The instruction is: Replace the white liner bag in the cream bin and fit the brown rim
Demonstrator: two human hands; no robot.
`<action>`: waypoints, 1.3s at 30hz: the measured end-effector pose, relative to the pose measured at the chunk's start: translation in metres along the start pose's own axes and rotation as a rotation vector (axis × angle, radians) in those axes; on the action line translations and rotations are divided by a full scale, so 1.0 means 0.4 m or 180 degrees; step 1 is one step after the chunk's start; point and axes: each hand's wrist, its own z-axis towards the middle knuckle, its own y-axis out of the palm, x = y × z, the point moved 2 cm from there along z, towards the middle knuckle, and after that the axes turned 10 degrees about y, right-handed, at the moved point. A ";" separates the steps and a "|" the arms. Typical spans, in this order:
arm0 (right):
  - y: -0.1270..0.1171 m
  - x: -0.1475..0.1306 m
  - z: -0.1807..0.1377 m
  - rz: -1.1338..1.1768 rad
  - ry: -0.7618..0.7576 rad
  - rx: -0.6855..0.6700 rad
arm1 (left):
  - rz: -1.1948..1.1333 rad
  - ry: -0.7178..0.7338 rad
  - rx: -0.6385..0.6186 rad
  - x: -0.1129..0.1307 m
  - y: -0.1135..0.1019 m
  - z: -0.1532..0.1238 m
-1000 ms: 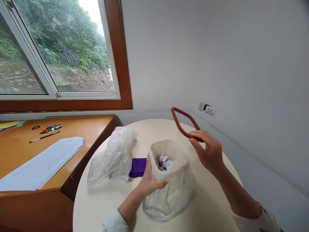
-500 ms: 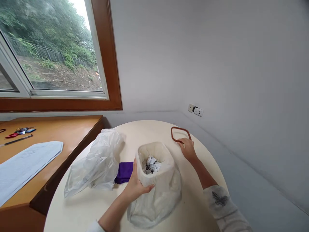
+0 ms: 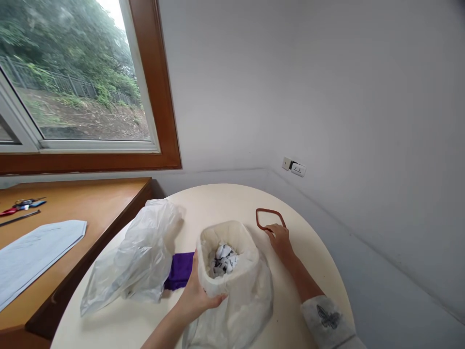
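Note:
A small bin lined with a white plastic bag [image 3: 247, 259] stands on the round table, with torn paper scraps [image 3: 225, 260] inside. The liner is folded over its rim and hangs loosely down the near side. My left hand [image 3: 198, 293] grips the bin's left side, thumb across the front and fingers partly hidden behind. Off to the right, my right hand [image 3: 279, 238] pinches the near edge of a brown rounded-square ring [image 3: 271, 210], at or close to the tabletop. I cannot tell whether the ring touches the table.
Left of the bin lie a crumpled clear plastic bag [image 3: 141, 252] and a folded purple cloth [image 3: 180, 271]. On the wooden desk [image 3: 109, 194] are papers [image 3: 39, 242] and keys [image 3: 25, 203]. Walls close in behind the round table [image 3: 214, 196], with a socket [image 3: 298, 169] on the right.
My right hand has brought the brown ring down lower and slightly nearer. My left hand keeps its grip on the bin. The view has shifted slightly.

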 end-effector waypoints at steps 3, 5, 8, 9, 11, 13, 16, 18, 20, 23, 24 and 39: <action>-0.002 0.006 0.000 -0.0030 0.0031 -0.0046 | -0.0010 -0.0129 0.0011 -0.005 0.000 0.000; -0.004 0.009 0.001 -0.0042 0.0058 -0.0067 | -0.0022 -0.0167 -0.0014 -0.010 0.000 0.000; -0.008 0.013 0.001 -0.0058 0.0103 -0.0087 | 0.0000 -0.0160 -0.0014 -0.018 -0.001 -0.001; -0.009 0.014 0.001 -0.0062 0.0115 -0.0098 | 0.0008 -0.0168 -0.0013 -0.020 -0.002 -0.002; -0.010 0.016 0.000 -0.0068 0.0133 -0.0127 | 0.0017 -0.0210 -0.0016 -0.022 -0.004 -0.002; -0.009 0.017 0.000 -0.0073 0.0154 -0.0161 | 0.0001 -0.0238 -0.0035 -0.018 -0.004 -0.002; -0.009 0.017 -0.004 -0.0072 0.0190 -0.0225 | -0.0007 -0.0199 -0.0062 -0.003 -0.002 0.002; -0.010 0.015 -0.008 -0.0063 0.0211 -0.0273 | -0.0016 -0.0148 -0.0051 0.011 0.000 0.005; -0.012 0.013 -0.011 -0.0057 0.0233 -0.0319 | -0.0071 -0.0118 -0.0059 0.023 0.003 0.008; -0.013 0.011 -0.014 -0.0069 0.0250 -0.0401 | -0.0158 -0.0082 -0.0073 0.032 0.005 0.010; -0.013 0.011 -0.015 -0.0080 0.0251 -0.0425 | -0.0166 -0.0074 -0.0074 0.032 0.005 0.010; -0.026 -0.003 -0.032 -0.0272 0.0208 -0.0132 | -0.0139 -0.0084 -0.0433 0.009 -0.011 0.006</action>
